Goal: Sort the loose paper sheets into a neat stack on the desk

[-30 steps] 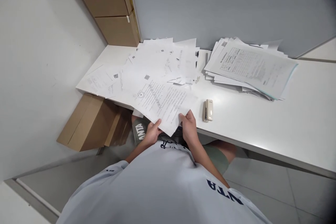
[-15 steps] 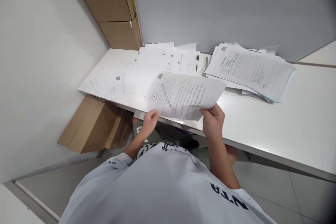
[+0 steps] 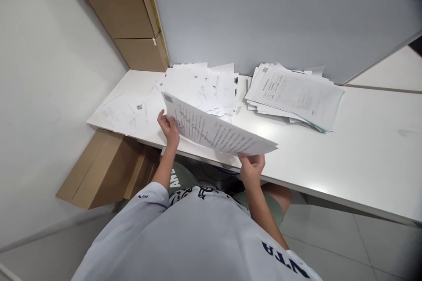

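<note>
The left hand (image 3: 169, 128) and right hand (image 3: 251, 167) pinch a big white printed paper sheet (image 3: 211, 129) in their fingers (image 3: 161, 116), over a white worktop (image 3: 362, 162), near messy white paper piles (image 3: 201, 88) and brown cardboard boxes (image 3: 105, 169).

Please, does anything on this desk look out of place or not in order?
Yes. The loose white papers on the white desk lie overlapped at many angles, not squared together, and the stack at right has uneven, fanned edges, so both look untidy.
</note>
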A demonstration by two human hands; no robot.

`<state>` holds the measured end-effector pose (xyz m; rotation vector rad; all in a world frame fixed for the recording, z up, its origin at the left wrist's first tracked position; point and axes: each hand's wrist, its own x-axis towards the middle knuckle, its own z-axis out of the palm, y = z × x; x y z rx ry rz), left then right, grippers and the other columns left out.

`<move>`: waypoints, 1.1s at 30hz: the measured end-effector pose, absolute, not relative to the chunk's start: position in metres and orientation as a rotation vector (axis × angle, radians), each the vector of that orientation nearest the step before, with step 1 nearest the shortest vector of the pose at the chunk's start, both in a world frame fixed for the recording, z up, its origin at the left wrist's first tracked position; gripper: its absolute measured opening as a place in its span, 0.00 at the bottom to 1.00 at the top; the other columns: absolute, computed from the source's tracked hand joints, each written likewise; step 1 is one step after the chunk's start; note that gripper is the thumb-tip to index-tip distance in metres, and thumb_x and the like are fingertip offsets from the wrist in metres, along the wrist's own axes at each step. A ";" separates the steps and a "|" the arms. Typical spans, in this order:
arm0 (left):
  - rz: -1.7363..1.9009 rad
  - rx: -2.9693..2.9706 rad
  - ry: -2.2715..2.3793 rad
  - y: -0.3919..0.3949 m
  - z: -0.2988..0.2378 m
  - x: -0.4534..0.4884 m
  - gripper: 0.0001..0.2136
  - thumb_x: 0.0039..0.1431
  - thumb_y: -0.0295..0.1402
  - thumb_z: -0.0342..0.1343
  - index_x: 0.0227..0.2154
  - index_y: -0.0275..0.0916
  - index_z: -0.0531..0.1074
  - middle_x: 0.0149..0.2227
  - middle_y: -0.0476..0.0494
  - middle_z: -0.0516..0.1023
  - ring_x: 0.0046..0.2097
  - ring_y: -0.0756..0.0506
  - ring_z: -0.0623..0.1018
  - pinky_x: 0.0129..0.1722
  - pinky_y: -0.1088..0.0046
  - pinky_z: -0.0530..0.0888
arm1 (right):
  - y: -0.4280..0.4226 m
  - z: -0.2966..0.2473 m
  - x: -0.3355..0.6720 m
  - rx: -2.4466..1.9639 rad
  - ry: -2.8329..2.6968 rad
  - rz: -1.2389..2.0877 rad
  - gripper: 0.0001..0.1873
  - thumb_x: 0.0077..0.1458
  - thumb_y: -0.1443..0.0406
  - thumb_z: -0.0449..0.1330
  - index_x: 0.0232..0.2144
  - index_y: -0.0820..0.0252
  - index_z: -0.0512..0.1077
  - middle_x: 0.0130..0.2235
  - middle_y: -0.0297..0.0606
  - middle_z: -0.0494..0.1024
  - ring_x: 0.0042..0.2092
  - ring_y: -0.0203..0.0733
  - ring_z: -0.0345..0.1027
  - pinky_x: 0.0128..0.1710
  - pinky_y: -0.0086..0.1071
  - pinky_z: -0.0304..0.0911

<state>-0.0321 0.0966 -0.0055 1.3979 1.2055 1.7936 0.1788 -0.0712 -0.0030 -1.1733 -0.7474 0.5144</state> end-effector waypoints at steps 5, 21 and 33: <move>1.970 1.352 1.277 0.091 -0.012 -0.043 0.28 0.61 0.57 0.48 0.57 0.44 0.59 0.39 0.45 0.65 0.37 0.49 0.71 0.40 0.72 0.72 | -0.072 -0.016 0.164 -1.277 -0.763 0.576 0.31 0.51 0.56 0.64 0.55 0.59 0.66 0.50 0.45 0.75 0.52 0.46 0.68 0.56 0.44 0.61; 2.143 1.280 1.489 0.069 -0.014 -0.041 0.27 0.64 0.56 0.43 0.56 0.43 0.57 0.46 0.42 0.64 0.50 0.46 0.70 0.54 0.70 0.67 | -0.087 -0.011 0.173 -1.347 -0.945 0.640 0.15 0.55 0.54 0.60 0.35 0.58 0.76 0.34 0.38 0.80 0.38 0.44 0.73 0.42 0.37 0.68; 1.420 1.803 1.294 0.050 -0.016 -0.025 0.26 0.64 0.56 0.41 0.43 0.39 0.72 0.37 0.41 0.73 0.43 0.42 0.74 0.50 0.63 0.70 | -0.209 -0.023 0.330 -1.965 -0.802 0.830 0.19 0.44 0.54 0.63 0.36 0.59 0.78 0.35 0.38 0.80 0.37 0.48 0.72 0.37 0.38 0.67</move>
